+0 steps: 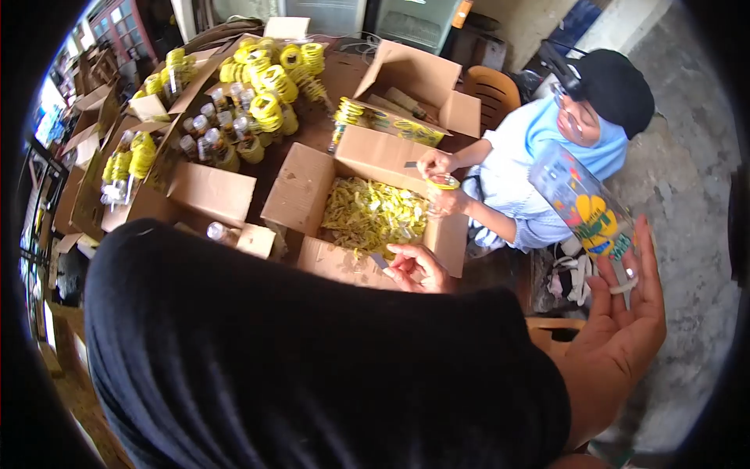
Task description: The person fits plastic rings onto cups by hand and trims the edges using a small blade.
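My left hand (pixel 617 328), at the right with its palm toward me, grips a clear printed plastic cup (pixel 584 205). The cup is tilted and carries yellow, blue and green print. Past my black sleeve (pixel 312 352), my right hand (pixel 419 268) pinches a small dark flat blade (pixel 380 261) over the near flap of a cardboard box (pixel 295 187). Its wrist and forearm are hidden behind the sleeve. Yellow and clear plastic scraps (pixel 373 211) lie loose in that box.
Across the box a co-worker (pixel 508 172) holds a yellow-edged piece (pixel 444 181) and a blade (pixel 411 164). Stacked yellow-rimmed cups (pixel 266 109) and clear containers (pixel 215 137) crowd the left. Another open box (pixel 414 70) stands behind. Concrete floor (pixel 695 172) lies right.
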`<state>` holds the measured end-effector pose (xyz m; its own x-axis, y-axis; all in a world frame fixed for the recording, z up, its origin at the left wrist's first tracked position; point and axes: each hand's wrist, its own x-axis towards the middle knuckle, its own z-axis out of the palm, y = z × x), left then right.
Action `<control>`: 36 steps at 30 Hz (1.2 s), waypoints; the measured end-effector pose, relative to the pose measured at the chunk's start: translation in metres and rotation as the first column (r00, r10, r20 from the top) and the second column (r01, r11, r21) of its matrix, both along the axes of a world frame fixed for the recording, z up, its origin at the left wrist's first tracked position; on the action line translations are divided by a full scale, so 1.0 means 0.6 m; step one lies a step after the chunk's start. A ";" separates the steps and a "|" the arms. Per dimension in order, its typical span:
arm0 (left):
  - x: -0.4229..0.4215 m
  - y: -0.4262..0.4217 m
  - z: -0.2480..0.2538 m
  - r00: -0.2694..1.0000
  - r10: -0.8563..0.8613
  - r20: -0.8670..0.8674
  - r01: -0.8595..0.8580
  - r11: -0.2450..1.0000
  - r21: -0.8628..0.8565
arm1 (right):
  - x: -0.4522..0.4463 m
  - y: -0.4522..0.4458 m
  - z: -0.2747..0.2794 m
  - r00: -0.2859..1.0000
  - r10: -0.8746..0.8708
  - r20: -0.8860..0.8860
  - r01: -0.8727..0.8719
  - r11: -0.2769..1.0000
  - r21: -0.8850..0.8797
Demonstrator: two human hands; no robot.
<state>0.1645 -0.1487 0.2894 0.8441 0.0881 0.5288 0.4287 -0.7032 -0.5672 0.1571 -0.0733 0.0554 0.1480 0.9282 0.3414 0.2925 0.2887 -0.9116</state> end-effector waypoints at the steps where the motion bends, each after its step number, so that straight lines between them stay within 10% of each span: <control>1: -0.006 0.009 0.003 0.999 -0.034 -0.037 0.034 0.999 -0.004 | 0.003 0.002 0.005 0.998 -0.011 0.054 0.010 1.000 0.017; 10: -0.087 0.143 -0.040 0.933 -0.131 -0.334 0.068 0.978 -0.196 | 0.018 0.004 -0.019 0.987 -0.072 0.143 0.080 0.996 -0.048; 12: -0.108 0.198 -0.074 0.921 -0.116 -0.372 0.012 0.962 -0.272 | 0.048 0.005 -0.191 0.970 -0.106 -0.218 0.077 0.987 -0.141; 13: -0.125 0.227 -0.104 0.937 -0.140 -0.320 0.023 0.939 -0.343 | -0.035 0.066 -0.206 0.696 -0.713 0.092 0.669 0.689 0.278; 14: -0.143 0.257 -0.135 0.952 -0.159 -0.260 0.039 0.910 -0.414 | 0.071 0.018 -0.274 0.956 -0.224 0.187 0.244 0.966 -0.090; 16: -0.182 0.308 -0.195 0.964 -0.140 -0.226 -0.008 0.834 -0.551 | 0.072 0.009 -0.176 0.972 -0.074 0.221 0.145 0.935 -0.324; 18: -0.220 0.330 -0.249 0.995 -0.043 -0.092 -0.064 0.433 -0.899 | 0.079 -0.002 -0.219 0.948 -0.067 0.310 0.174 0.928 -0.330; 24: -0.298 0.329 -0.439 0.959 0.122 0.255 0.243 0.106 -0.964 | 0.073 0.006 -0.278 0.698 -0.096 0.709 0.272 0.952 -0.139; 29: -0.322 0.310 -0.519 0.948 0.172 0.269 0.242 0.167 -0.956 | 0.089 0.029 -0.299 0.842 -0.026 0.539 0.265 0.890 -0.370; 36: -0.310 0.295 -0.533 0.859 0.374 0.349 0.312 0.158 -0.937 | 0.110 0.048 -0.243 0.836 -0.317 0.448 0.421 0.894 -0.153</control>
<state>-0.0213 0.0282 -0.0306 0.5388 0.8126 0.2221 0.3787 -0.4692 0.7978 0.2233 -0.0445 -0.0906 0.3942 0.8910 0.2254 0.6874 -0.1230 -0.7158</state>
